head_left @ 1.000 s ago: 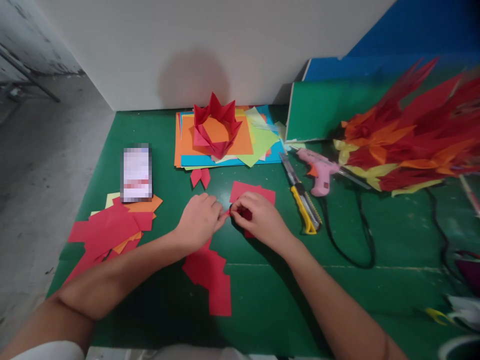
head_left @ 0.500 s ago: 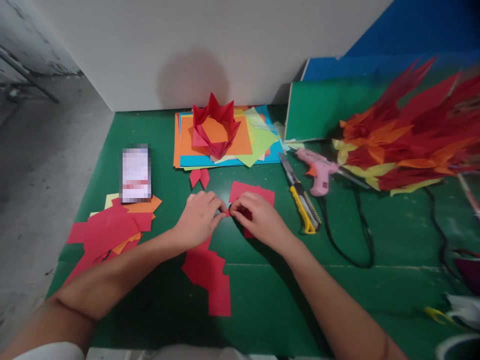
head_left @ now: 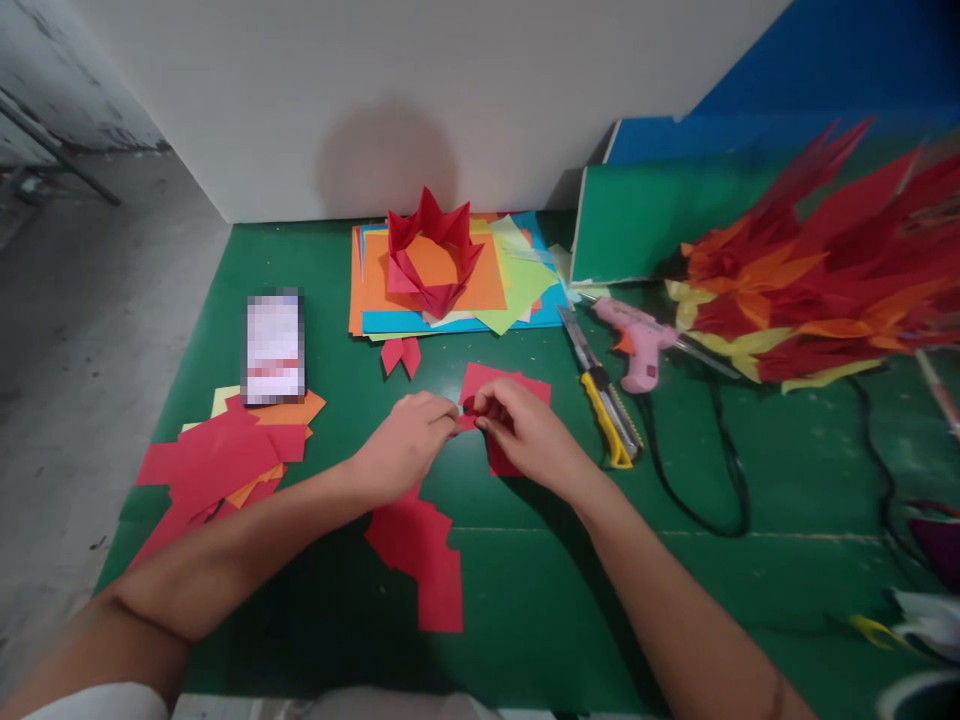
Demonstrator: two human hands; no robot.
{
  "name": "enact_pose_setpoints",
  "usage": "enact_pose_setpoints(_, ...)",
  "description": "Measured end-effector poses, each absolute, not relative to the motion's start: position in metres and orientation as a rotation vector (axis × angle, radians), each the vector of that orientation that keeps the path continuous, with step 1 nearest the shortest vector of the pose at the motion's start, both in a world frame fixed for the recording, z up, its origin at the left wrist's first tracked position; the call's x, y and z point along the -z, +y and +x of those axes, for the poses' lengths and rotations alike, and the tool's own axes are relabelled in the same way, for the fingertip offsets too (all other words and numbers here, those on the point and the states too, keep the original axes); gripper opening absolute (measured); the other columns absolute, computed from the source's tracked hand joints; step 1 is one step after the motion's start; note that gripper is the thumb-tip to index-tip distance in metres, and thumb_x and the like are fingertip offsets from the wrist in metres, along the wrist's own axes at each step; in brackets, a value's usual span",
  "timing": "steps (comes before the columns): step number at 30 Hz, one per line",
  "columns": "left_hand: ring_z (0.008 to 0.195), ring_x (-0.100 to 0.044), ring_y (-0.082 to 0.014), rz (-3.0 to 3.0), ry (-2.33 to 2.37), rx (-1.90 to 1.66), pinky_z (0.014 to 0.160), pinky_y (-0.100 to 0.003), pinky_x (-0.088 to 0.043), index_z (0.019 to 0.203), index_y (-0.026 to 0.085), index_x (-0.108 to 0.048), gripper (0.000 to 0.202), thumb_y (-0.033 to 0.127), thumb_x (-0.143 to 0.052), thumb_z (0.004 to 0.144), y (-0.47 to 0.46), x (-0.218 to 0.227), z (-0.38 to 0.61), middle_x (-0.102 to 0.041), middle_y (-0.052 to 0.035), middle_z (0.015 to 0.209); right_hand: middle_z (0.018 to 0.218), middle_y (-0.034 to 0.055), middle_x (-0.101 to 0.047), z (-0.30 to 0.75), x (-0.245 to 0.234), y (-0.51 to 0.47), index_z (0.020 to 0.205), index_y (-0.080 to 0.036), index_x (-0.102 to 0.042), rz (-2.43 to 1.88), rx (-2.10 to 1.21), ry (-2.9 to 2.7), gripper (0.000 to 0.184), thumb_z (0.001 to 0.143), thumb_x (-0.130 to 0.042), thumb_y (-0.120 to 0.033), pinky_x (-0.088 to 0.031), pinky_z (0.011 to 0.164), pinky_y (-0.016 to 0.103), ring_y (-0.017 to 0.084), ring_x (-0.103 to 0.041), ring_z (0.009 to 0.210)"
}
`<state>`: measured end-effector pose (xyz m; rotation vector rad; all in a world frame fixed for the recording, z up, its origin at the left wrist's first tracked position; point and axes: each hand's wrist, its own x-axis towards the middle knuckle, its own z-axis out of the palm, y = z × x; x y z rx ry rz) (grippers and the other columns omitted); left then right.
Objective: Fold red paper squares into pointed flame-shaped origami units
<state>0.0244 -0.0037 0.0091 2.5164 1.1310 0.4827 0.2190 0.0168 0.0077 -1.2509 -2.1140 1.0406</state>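
Between my two hands is a small piece of red paper (head_left: 466, 423), pinched at both sides and mostly covered by fingers. My left hand (head_left: 409, 440) is closed on its left edge, thumb and forefinger together. On the other side my right hand (head_left: 517, 425) pinches it with curled fingers. Flat red paper squares (head_left: 529, 390) lie partly under my right hand. More red paper pieces (head_left: 439, 585) spread out below my left wrist. Just beyond my hands sit two small folded red paper shapes (head_left: 401, 356), side by side.
A red folded paper ring (head_left: 435, 290) stands on stacked coloured sheets (head_left: 367, 322). A phone (head_left: 274, 350) and a red and orange paper pile (head_left: 217, 455) lie left. To the right are a yellow utility knife (head_left: 606, 415), a pink glue gun (head_left: 640, 345) with black cord, and red-orange paper flowers (head_left: 817, 280).
My hands have drawn slightly apart, the right one moving a little right. More of the small red paper shows between the fingertips.
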Motion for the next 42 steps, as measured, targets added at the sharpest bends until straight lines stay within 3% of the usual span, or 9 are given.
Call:
enact_pose_setpoints(7, 0.083, -0.056, -0.0189, 2.66, 1.069, -0.458, 0.072, -0.031, -0.041, 0.108, 0.015, -0.063, 0.028, 0.014, -0.038, 0.095, -0.005, -0.009, 0.023, -0.065, -0.0074, 0.098, 0.083, 0.003, -0.056, 0.22, -0.007, 0.019, 0.083, -0.021, -0.048, -1.253, -1.055, -2.101, 0.012, 0.083, -0.048, -0.009, -0.043, 0.065, 0.029, 0.016, -0.053, 0.074)
enact_pose_setpoints(14, 0.078, -0.054, -0.0174, 2.605, 1.026, -0.403, 0.07, -0.03, -0.04, 0.099, 0.013, -0.067, 0.032, 0.015, -0.035, 0.095, -0.002, -0.013, 0.025, -0.064, -0.0079, 0.092, 0.089, 0.0043, -0.056, 0.223, -0.008, 0.02, 0.086, -0.021, -0.05, -1.189, -1.061, -2.109, 0.02, 0.081, -0.045, -0.002, -0.042, 0.068, 0.03, 0.018, -0.054, 0.083)
enact_pose_setpoints(25, 0.088, -0.055, -0.0173, 2.367, 0.917, -0.418, 0.08, -0.033, -0.042, 0.094, 0.021, -0.072, 0.036, 0.003, -0.042, 0.084, 0.015, -0.021, 0.008, -0.066, -0.0043, 0.094, 0.098, 0.0065, -0.055, 0.222, -0.012, 0.02, 0.095, -0.021, -0.058, -1.154, -1.013, -2.156, 0.03, 0.081, -0.043, 0.001, -0.047, 0.076, 0.033, 0.019, -0.055, 0.091)
enact_pose_setpoints(29, 0.083, -0.058, -0.0162, 2.293, 0.904, -0.625, 0.081, -0.032, -0.046, 0.088, 0.02, -0.073, 0.026, 0.007, -0.052, 0.078, 0.014, -0.017, 0.008, -0.068, -0.0035, 0.091, 0.097, 0.0068, -0.056, 0.224, -0.011, 0.02, 0.093, -0.021, -0.062, -1.096, -0.975, -2.186, 0.027, 0.085, -0.043, -0.004, -0.049, 0.082, 0.036, 0.019, -0.057, 0.093)
enact_pose_setpoints(32, 0.08, -0.059, -0.0163, 2.317, 0.959, -0.72, 0.078, -0.031, -0.046, 0.083, 0.017, -0.072, 0.01, 0.019, -0.063, 0.081, 0.011, -0.012, 0.012, -0.068, -0.004, 0.086, 0.1, 0.0079, -0.058, 0.224, -0.012, 0.02, 0.096, -0.022, -0.064, -1.056, -0.905, -2.231, 0.02, 0.086, -0.05, -0.011, -0.05, 0.083, 0.039, 0.02, -0.058, 0.094)
enact_pose_setpoints(42, 0.076, -0.06, -0.0157, 2.7, 0.995, -0.637, 0.072, -0.028, -0.047, 0.087, 0.014, -0.067, 0.026, 0.023, -0.045, 0.095, 0.004, -0.004, 0.017, -0.067, -0.0054, 0.084, 0.093, 0.0099, -0.065, 0.224, -0.009, 0.023, 0.095, -0.019, -0.069, -0.913, -0.494, -2.471, 0.02, 0.091, -0.051, -0.028, -0.049, 0.073, 0.037, 0.022, -0.059, 0.087)
